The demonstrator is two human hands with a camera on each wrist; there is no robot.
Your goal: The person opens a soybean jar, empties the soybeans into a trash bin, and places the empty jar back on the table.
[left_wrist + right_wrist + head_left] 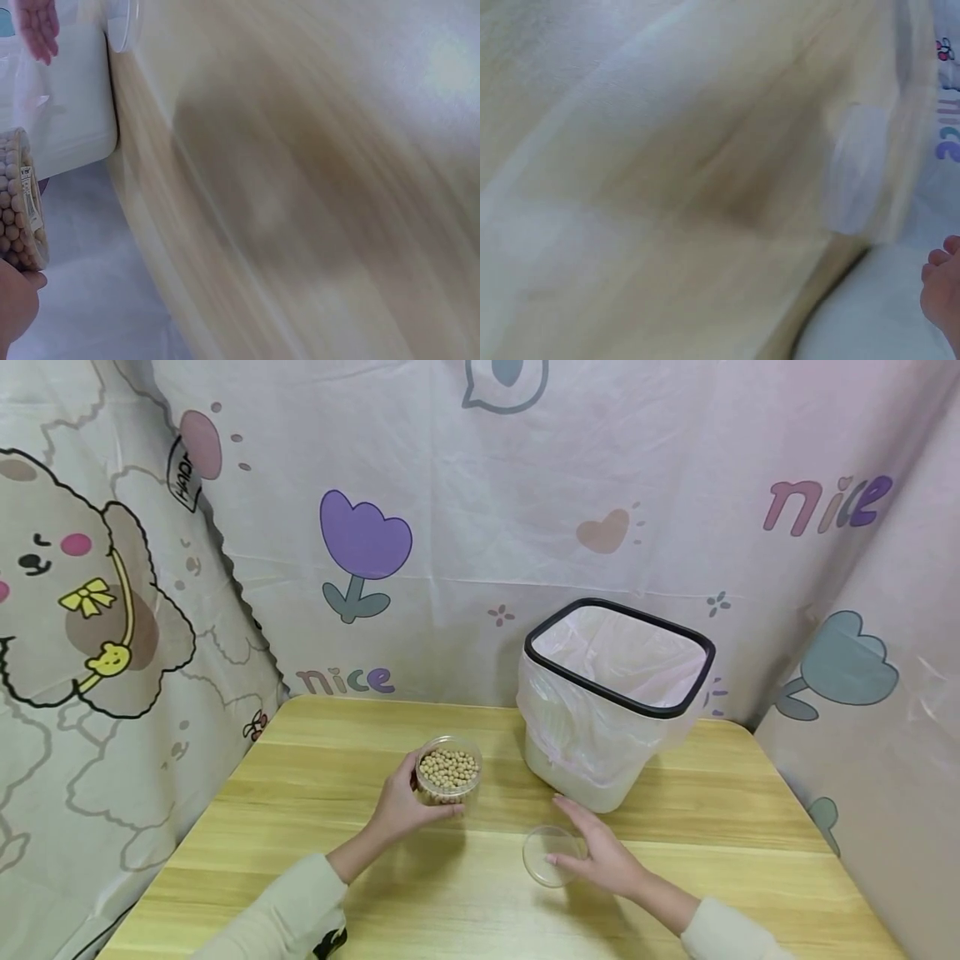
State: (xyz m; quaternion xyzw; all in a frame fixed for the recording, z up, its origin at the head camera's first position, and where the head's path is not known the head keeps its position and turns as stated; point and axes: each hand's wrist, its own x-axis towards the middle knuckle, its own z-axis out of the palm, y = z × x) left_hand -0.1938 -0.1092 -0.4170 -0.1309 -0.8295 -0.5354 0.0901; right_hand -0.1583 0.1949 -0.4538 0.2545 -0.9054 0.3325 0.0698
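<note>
My left hand (405,802) grips a clear round jar (448,797) full of pale, round dried soybeans (450,768). The jar's top is uncovered, and its shadow falls on the table nearby. In the left wrist view, the jar (15,202) appears at the left edge with a small label (31,199) on its end. My right hand (607,856) has its fingers extended over a clear round lid (540,877), with the thumb overlapping the lid. The right wrist view is blurred, with part of the right hand (943,289) at its right edge.
A white bin (577,781) with a black rim and a pale plastic liner (622,652) stands at the back right, just beyond the right hand. The wooden table (315,760) meets a patterned cloth (450,635) hanging at its back and sides.
</note>
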